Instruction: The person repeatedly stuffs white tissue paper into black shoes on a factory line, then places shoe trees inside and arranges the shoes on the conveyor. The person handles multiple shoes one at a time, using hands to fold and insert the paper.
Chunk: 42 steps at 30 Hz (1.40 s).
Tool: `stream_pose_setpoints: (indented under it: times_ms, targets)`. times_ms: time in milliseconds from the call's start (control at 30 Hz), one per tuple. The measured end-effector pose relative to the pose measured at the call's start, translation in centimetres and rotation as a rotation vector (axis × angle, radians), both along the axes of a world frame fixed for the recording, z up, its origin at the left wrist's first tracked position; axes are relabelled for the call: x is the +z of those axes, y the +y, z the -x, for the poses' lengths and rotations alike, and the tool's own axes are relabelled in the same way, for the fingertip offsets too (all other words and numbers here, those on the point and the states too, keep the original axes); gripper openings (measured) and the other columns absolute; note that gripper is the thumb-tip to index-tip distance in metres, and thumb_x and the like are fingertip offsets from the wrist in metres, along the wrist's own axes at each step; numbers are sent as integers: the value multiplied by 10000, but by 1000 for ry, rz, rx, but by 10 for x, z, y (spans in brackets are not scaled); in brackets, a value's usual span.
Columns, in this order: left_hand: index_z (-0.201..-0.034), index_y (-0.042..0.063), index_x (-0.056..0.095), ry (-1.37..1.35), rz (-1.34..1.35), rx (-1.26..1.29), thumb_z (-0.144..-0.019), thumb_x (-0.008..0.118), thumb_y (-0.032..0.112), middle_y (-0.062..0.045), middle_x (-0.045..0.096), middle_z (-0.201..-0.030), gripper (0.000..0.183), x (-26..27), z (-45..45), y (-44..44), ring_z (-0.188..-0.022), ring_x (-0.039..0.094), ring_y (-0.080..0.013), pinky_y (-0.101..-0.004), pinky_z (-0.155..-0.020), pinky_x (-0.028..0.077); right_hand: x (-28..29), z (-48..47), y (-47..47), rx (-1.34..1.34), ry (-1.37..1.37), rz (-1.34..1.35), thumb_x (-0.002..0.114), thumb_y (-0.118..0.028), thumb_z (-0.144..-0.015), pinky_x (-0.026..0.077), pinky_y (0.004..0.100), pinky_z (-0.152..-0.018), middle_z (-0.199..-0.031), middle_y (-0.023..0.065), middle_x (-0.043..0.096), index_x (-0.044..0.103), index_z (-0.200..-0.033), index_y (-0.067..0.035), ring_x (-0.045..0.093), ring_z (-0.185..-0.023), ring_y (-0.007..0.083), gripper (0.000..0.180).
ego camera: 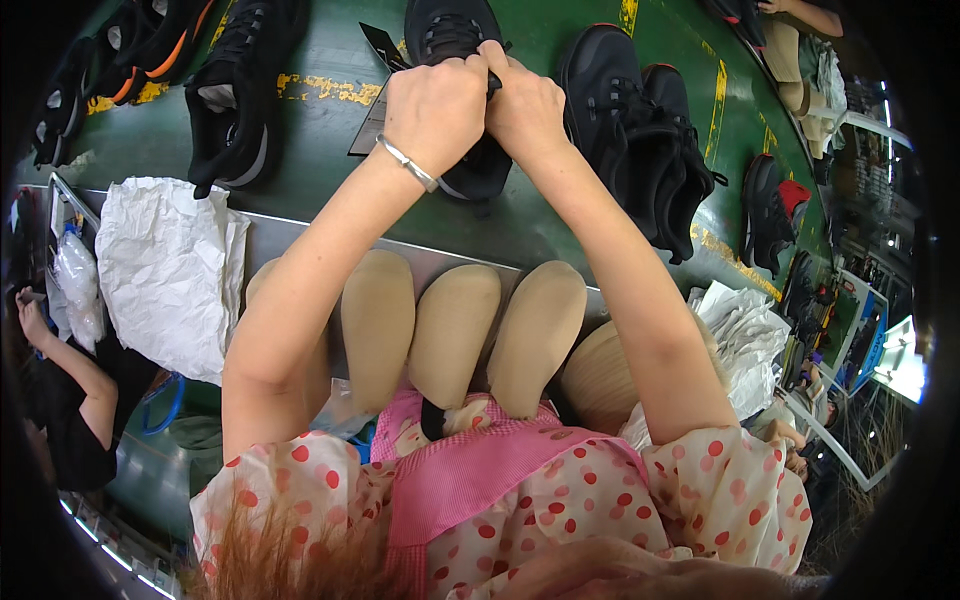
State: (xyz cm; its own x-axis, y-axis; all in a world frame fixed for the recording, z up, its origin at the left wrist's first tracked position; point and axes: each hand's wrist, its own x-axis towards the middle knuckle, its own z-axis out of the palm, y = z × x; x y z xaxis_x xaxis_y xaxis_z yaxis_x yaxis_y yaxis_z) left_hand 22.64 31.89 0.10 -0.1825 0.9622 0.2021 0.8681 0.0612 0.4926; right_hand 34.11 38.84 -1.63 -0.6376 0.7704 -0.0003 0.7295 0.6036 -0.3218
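Observation:
A black lace-up sneaker (452,28) lies on the green belt straight ahead of me, its toe pointing away. My left hand (436,101), with a silver bangle at the wrist, and my right hand (526,101) meet over the shoe's collar and tongue. Their fingers are closed together on a small black part of it, perhaps the tongue or a lace; which one is hidden. A dark card tag (373,116) sticks out beside the shoe, next to my left hand. To the right stands a pair of black sneakers (609,97), close to my right forearm.
Another black sneaker (232,97) stands to the left, with orange-trimmed ones (150,52) beyond. Several beige fabric-covered forms (457,330) line the metal edge before me. Crumpled white paper (169,277) lies left, more paper (739,337) right. Co-workers' arms show at far left and upper right.

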Motion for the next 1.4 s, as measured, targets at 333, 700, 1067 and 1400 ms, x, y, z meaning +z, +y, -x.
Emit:
stream_pose_setpoints:
  times_ms: [333,700,1067,1400]
  targets:
    - [-967,11,581,82,432,115,-696,742,490,-162,677,-904,574,25,34,-4,-854,674,-329,-398,-713,547,6,1,6,83,36,48,814,-233,-664,534,471,-729,-1095,213,629,407,-1237,-12,653,-873,418,737]
    - [-797,20,639,92,307,-18,-789,678,378,-180,672,-734,360,-14,49,-9,-717,668,-359,-459,-645,534,-9,16,4,220,44,-43,740,-197,-730,532,448,-660,-871,175,650,462,-1043,-44,675,-770,363,446]
    - [-962,57,563,156,41,209,-788,698,431,-153,668,-849,433,6,81,-49,-814,651,-343,-454,-666,519,-9,-17,15,-10,107,-79,642,-157,-798,541,478,-705,-979,187,660,468,-1254,-143,656,-832,412,488]
    - [-886,51,639,351,484,129,-845,628,340,-191,676,-835,293,-5,152,-91,-814,653,-373,-483,-710,516,-1,-159,123,-356,-229,-201,661,-483,-820,523,478,-750,-895,222,681,542,-1257,-29,650,-879,408,641]
